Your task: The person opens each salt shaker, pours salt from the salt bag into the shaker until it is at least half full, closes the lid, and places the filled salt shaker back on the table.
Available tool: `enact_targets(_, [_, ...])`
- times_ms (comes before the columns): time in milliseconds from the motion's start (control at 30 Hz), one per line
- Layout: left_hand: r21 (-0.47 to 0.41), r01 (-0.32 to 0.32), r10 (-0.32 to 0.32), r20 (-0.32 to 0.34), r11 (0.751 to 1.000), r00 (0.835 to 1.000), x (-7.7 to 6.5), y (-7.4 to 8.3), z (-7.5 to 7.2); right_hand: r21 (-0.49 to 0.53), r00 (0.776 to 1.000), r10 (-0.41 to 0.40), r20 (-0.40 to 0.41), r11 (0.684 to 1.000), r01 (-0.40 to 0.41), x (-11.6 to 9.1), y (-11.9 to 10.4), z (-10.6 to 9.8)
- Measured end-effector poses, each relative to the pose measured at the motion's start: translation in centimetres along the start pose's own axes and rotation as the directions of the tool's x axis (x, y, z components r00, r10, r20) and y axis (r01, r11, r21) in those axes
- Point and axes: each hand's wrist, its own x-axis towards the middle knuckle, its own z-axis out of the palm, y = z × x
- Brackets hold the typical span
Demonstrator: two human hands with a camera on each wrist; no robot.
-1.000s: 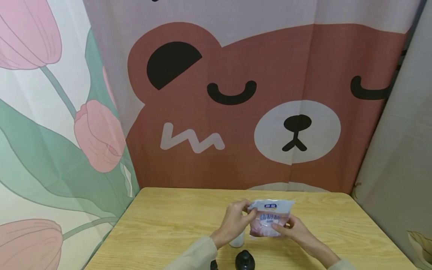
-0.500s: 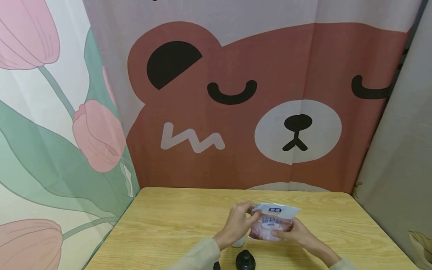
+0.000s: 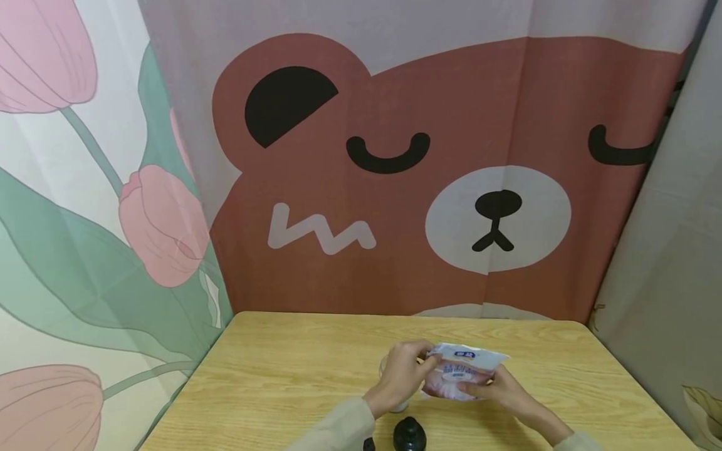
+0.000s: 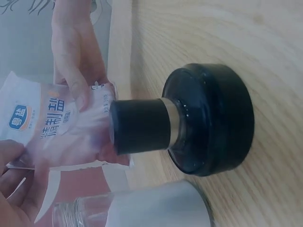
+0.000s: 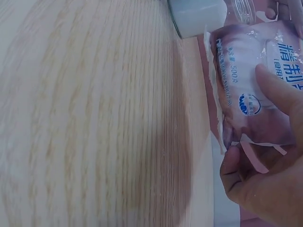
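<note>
Both hands hold a bag of salt (image 3: 459,376), pink and white with blue Chinese print, above the table. My left hand (image 3: 399,376) pinches its upper left corner between thumb and fingers. Lower on the right side, my right hand (image 3: 510,394) grips the bag, its thumb across the front, as the right wrist view shows. A glass jar (image 4: 156,208) with white contents and a bare threaded neck stands just beyond the left hand, partly hidden by it in the head view. Nearer the person is a black round-based object (image 4: 208,120) with a narrower cylindrical top.
Everything stands on a wooden table (image 3: 293,357). A small dark object (image 3: 369,444) shows beside the left sleeve at the bottom edge. A curtain with a bear print (image 3: 395,269) hangs behind the table, and a tulip-print curtain (image 3: 163,232) hangs at the left.
The salt bag has shifted a little to the right and down, and its top edge now slopes down to the right. My left hand has moved right with it, showing more of the jar's left side.
</note>
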Motion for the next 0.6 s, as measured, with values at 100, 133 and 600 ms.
enact_targets(100, [-0.02,-0.006,0.007,0.021,1.0,1.0,0.1,0.0,0.3,-0.025,1.0,-0.026,0.0,0.999,0.026,-0.2,-0.1,-0.3])
enact_targets(133, [-0.022,-0.008,0.009,0.028,1.0,1.0,0.1,0.0,0.4,-0.03,1.0,-0.029,0.002,0.999,0.03,-0.3,-0.1,-0.4])
enact_targets(600, [0.043,-0.037,0.035,0.042,0.998,0.998,-0.3,-0.5,1.9,0.007,0.993,-0.103,0.064,0.995,0.103,-0.9,1.1,-1.4])
